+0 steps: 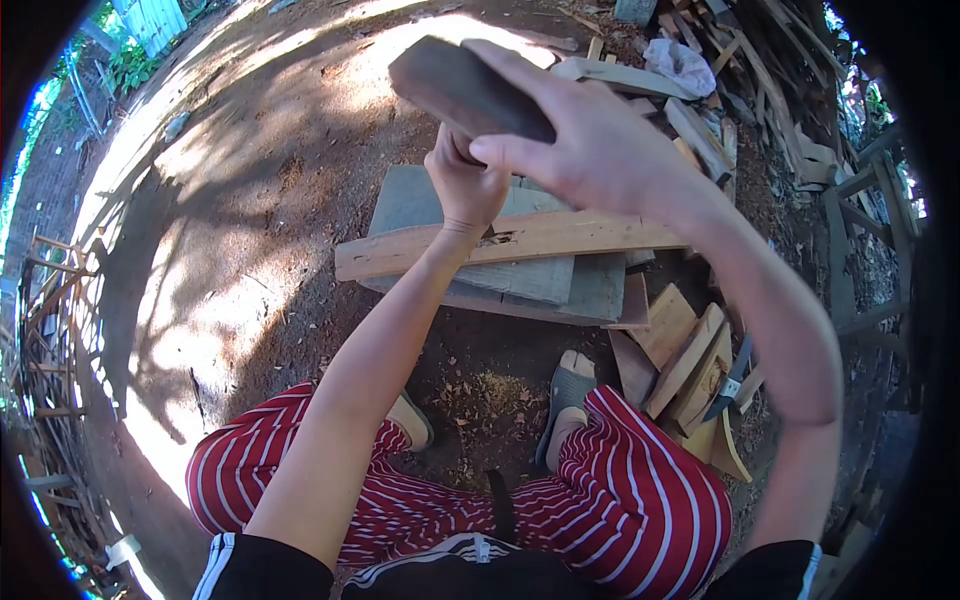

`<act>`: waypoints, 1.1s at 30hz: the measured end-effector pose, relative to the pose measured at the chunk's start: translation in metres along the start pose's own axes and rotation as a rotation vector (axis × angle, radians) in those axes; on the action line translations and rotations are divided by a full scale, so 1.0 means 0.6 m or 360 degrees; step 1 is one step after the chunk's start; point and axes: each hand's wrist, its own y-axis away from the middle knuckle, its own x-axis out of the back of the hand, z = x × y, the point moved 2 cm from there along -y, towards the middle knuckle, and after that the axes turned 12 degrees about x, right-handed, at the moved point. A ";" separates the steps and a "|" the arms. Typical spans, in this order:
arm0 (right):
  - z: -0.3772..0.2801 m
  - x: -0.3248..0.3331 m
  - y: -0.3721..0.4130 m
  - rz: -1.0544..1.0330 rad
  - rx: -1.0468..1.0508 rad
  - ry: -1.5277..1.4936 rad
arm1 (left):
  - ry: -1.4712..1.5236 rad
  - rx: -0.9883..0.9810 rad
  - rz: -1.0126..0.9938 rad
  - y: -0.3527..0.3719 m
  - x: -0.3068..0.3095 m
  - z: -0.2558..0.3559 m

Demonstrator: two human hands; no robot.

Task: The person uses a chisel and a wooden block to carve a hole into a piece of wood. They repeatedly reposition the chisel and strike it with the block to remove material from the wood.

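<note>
My right hand (pixel 590 140) is closed around a thick, dark wooden block (pixel 455 85), raised in front of me above the left hand. My left hand (pixel 470 185) makes a fist around what looks like a chisel, mostly hidden by the fingers; a dark tip shows beside the wrist. Under it lies a long light-brown plank (pixel 400 252), with a rough cut hole (pixel 500 239) close to the tip. The plank rests across a low stand of thick grey boards (pixel 530 280).
Wood offcuts (pixel 670 330) are heaped right of the stand, with a knife-like blade (pixel 730 385) among them. A larger wood pile (pixel 770 60) and a whitish plastic bag (pixel 680 65) lie at the back right. Shavings (pixel 485 400) cover the ground between my feet.
</note>
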 end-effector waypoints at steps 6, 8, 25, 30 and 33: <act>-0.008 0.038 -0.033 -0.0026 0.0865 0.1018 | -0.0165 0.0124 -0.0038 0.008 0.006 -0.007; 0.021 -0.014 -0.009 0.0191 0.0796 0.0945 | -0.0160 0.0046 -0.0059 0.010 0.005 -0.024; 0.119 -0.014 0.051 0.0229 -0.0167 -0.0465 | -0.0263 0.0006 -0.0054 0.008 0.005 -0.019; 0.276 -0.126 0.201 0.0124 -0.0340 0.0176 | -0.0209 0.0228 -0.0087 -0.012 -0.006 -0.021; 0.259 -0.161 0.267 -0.0038 -0.0678 0.0093 | -0.0246 0.0162 -0.0054 -0.023 -0.008 -0.039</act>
